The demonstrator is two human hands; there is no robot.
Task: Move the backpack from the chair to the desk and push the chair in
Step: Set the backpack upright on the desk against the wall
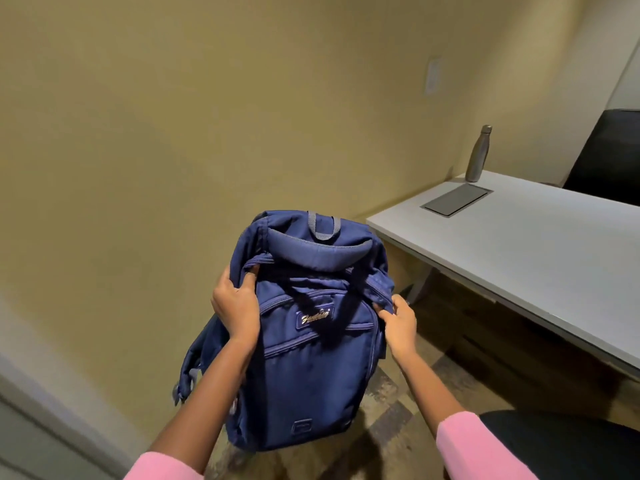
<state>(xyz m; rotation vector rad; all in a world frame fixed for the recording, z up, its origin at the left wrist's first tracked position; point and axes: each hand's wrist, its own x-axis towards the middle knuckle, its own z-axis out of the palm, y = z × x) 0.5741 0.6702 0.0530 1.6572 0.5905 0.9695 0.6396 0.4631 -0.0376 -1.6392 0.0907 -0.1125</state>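
Note:
A navy blue backpack (311, 341) hangs upright in the air above the floor, front pocket toward me. My left hand (235, 303) grips its upper left side and my right hand (400, 323) grips the upper right side. The white desk (536, 258) stands to the right of the backpack, apart from it. A black chair seat (561, 445) shows at the bottom right corner, under my right forearm; the rest of the chair is out of view.
A steel water bottle (479, 154) stands at the desk's far corner beside a grey inset panel (457, 199). A dark screen (609, 154) sits at the desk's back right. A yellow wall (207, 133) is ahead, and the floor (391, 420) is patterned.

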